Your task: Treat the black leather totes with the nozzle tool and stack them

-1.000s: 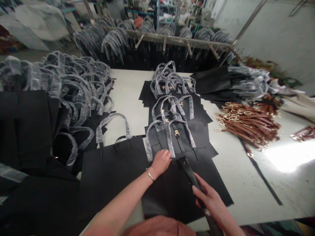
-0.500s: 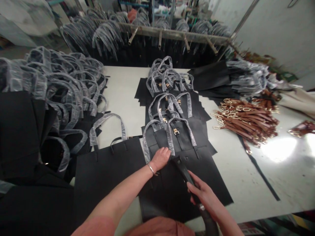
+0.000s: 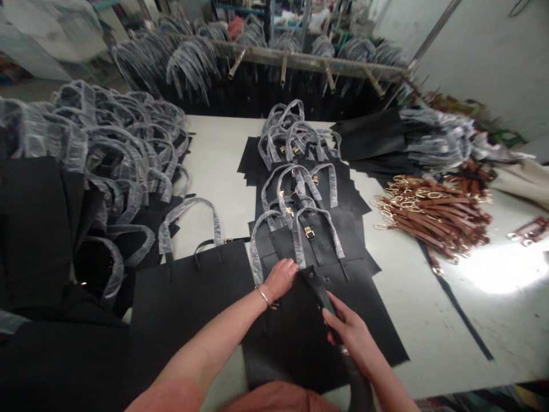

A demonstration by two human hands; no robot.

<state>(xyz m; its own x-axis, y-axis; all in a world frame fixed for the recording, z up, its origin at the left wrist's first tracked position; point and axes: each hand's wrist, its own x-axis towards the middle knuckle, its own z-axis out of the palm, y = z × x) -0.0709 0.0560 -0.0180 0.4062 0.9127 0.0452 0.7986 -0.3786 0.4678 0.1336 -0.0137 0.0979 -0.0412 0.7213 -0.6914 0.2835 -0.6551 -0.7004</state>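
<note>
A black bag panel [image 3: 343, 320] lies in front of me, with plastic-wrapped handles [image 3: 330, 223] rising from its far edge. My left hand [image 3: 282, 278] rests closed at that edge, beside the foot of a handle; what its fingers hold, if anything, is hidden. My right hand [image 3: 348, 325] is wrapped round a black strap [image 3: 318, 292], whose broad end lies on the bag close to my left fingertips. The strap's other end hangs down toward my body. Left of it is another black bag [image 3: 193, 292] with a wrapped handle.
Several black bags with gold buckles [image 3: 309, 232] overlap behind. A heap of wrapped-handle bags [image 3: 115, 154] fills the left. Brown straps with gold clips [image 3: 437, 212] lie at the right, near a thin black strap [image 3: 465, 320]. A metal rack [image 3: 309, 60] stands behind the table.
My right hand has moved slightly up and left with the black strap, whose end is a little nearer my left fingers. The view has shifted slightly.
</note>
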